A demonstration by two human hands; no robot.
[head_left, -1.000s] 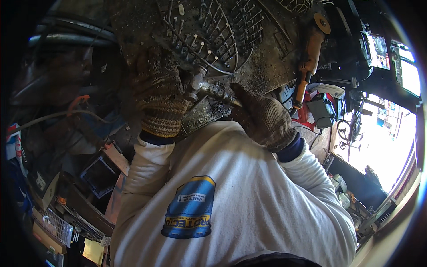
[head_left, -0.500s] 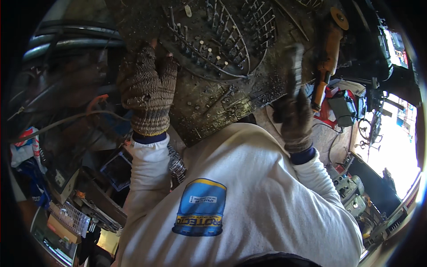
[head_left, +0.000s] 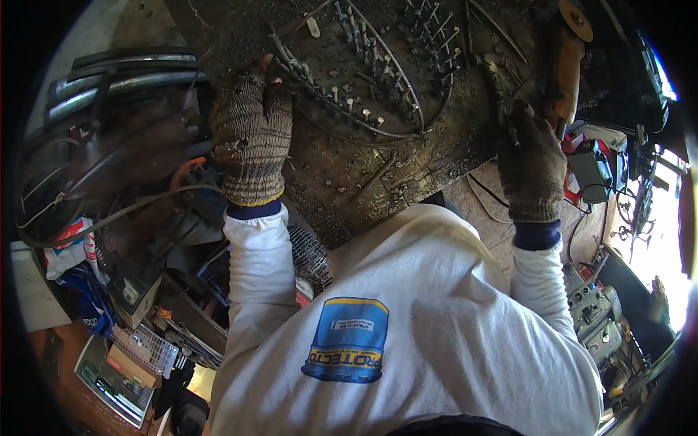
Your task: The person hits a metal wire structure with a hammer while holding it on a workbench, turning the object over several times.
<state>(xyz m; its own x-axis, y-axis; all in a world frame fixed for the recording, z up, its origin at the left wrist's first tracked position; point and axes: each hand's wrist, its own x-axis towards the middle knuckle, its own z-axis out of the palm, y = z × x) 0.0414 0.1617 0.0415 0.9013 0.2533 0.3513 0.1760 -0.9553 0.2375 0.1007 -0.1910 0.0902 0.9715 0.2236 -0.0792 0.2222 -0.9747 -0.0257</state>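
My left hand [head_left: 253,134], in a striped brown knit glove with bare fingertips showing, rests on the left side of the dark metal worktop [head_left: 327,196]. Its fingers are stretched forward, the thumb a little apart, beside a curved metal rod frame [head_left: 327,99]. Inside and around this pointed frame stand several short upright metal pegs [head_left: 366,112]. At the worktop's right side, my gloved right hand [head_left: 534,163] is closed round a dark, slender metal tool [head_left: 499,86], whose exact kind is unclear. Next to that hand lies an orange angle grinder [head_left: 563,80].
Thin rods [head_left: 502,30] and small metal bits lie about the worktop. Silvery tubes [head_left: 123,83] are at the far left. A wire basket [head_left: 145,349] and a blue-and-white bag [head_left: 83,291] are at the lower left. Machine parts [head_left: 596,312] sit at the right.
My right hand has moved right, toward the grinder; the blurred grey tool that stood up from it no longer shows that way. My left hand stays beside the rod frame. The view has shifted slightly.
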